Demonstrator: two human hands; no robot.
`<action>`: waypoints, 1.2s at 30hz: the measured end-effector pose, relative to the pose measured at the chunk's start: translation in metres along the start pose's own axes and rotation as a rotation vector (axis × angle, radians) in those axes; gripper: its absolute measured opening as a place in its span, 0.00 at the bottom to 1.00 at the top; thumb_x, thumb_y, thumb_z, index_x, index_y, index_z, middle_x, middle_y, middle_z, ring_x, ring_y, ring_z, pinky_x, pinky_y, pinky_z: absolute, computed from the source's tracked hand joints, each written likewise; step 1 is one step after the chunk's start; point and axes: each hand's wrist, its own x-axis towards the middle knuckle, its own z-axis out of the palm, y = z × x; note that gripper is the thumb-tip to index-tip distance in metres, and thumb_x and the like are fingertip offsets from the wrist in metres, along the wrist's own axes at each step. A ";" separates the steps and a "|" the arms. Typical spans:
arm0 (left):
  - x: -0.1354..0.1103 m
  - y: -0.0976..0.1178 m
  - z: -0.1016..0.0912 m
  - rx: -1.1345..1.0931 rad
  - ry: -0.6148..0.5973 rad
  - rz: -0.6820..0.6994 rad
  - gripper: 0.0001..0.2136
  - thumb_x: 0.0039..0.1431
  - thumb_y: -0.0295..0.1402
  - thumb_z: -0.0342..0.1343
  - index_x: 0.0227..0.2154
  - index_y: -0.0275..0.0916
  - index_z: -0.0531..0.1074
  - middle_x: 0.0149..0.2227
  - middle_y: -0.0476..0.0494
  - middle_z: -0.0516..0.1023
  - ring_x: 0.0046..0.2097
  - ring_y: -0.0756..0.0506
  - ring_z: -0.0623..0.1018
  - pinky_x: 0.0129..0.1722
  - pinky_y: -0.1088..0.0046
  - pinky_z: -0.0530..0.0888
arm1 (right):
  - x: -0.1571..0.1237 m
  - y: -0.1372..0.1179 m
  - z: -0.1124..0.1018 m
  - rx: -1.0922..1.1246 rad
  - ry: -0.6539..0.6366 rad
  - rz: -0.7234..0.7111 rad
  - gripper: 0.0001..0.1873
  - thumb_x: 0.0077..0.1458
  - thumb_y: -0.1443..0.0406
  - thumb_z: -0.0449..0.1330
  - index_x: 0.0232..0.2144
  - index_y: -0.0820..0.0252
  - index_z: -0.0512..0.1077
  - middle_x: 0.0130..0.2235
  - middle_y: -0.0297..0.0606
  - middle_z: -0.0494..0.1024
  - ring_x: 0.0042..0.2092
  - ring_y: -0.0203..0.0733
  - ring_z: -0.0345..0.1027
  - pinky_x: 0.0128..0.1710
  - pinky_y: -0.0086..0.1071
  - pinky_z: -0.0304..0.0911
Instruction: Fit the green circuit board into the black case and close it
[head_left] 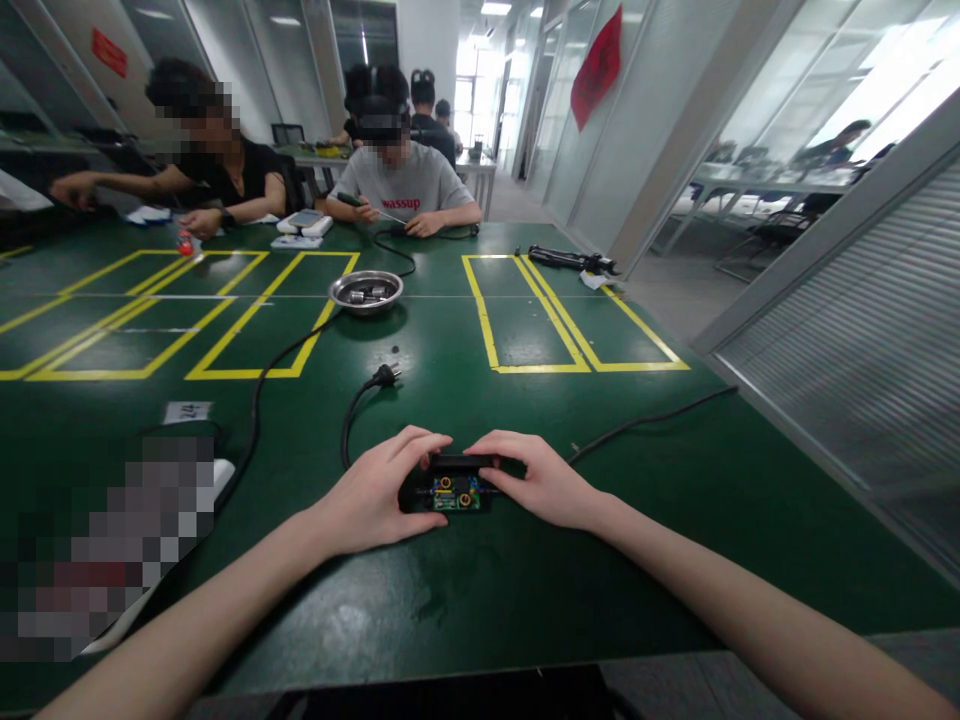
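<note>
In front of me on the green table lies an opened black power adapter (456,494), its circuit board with copper coils facing up. A black cover piece (459,462) stands along its far edge. My left hand (375,492) wraps around the left end, thumb at the near side and fingers at the far side. With its thumb and fingers, my right hand (541,478) pinches the right end of the cover piece. Their exact contact points are partly hidden. A black cord with a plug (386,375) lies beyond my left hand, and another cord (652,417) runs off to the right.
A metal bowl (366,292) holding small metal parts stands farther back. Yellow tape (532,369) marks the green table (360,620). A blurred-out object (127,540) lies at left. Black tools (570,260) rest at far right. Two people sit across the table, one holding a screwdriver (351,200).
</note>
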 end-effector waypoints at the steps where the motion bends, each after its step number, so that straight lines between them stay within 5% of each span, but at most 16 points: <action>1: 0.000 0.000 0.000 0.001 -0.008 -0.005 0.36 0.52 0.34 0.72 0.63 0.44 0.64 0.55 0.39 0.75 0.49 0.40 0.80 0.52 0.60 0.79 | 0.000 -0.001 0.001 0.001 0.014 -0.014 0.13 0.63 0.73 0.60 0.47 0.59 0.79 0.44 0.43 0.83 0.46 0.44 0.77 0.49 0.40 0.75; 5: 0.000 -0.001 -0.001 0.012 -0.044 -0.021 0.35 0.53 0.36 0.73 0.63 0.45 0.65 0.57 0.38 0.77 0.55 0.37 0.79 0.55 0.57 0.77 | -0.002 0.000 0.003 0.007 0.065 -0.067 0.13 0.66 0.70 0.60 0.49 0.58 0.80 0.46 0.45 0.83 0.47 0.45 0.78 0.48 0.40 0.76; 16: 0.002 0.005 -0.003 0.047 -0.056 -0.034 0.20 0.55 0.37 0.71 0.49 0.42 0.73 0.46 0.42 0.81 0.46 0.40 0.81 0.47 0.62 0.76 | -0.002 -0.002 -0.001 0.111 0.036 -0.134 0.10 0.64 0.64 0.66 0.48 0.56 0.81 0.47 0.44 0.82 0.48 0.45 0.78 0.50 0.41 0.75; 36: 0.002 0.006 -0.003 0.078 -0.052 -0.057 0.18 0.53 0.36 0.72 0.43 0.41 0.73 0.40 0.47 0.80 0.41 0.42 0.79 0.41 0.66 0.73 | -0.002 -0.002 -0.004 0.135 -0.021 -0.172 0.11 0.62 0.64 0.68 0.47 0.57 0.79 0.48 0.44 0.80 0.48 0.44 0.77 0.52 0.41 0.72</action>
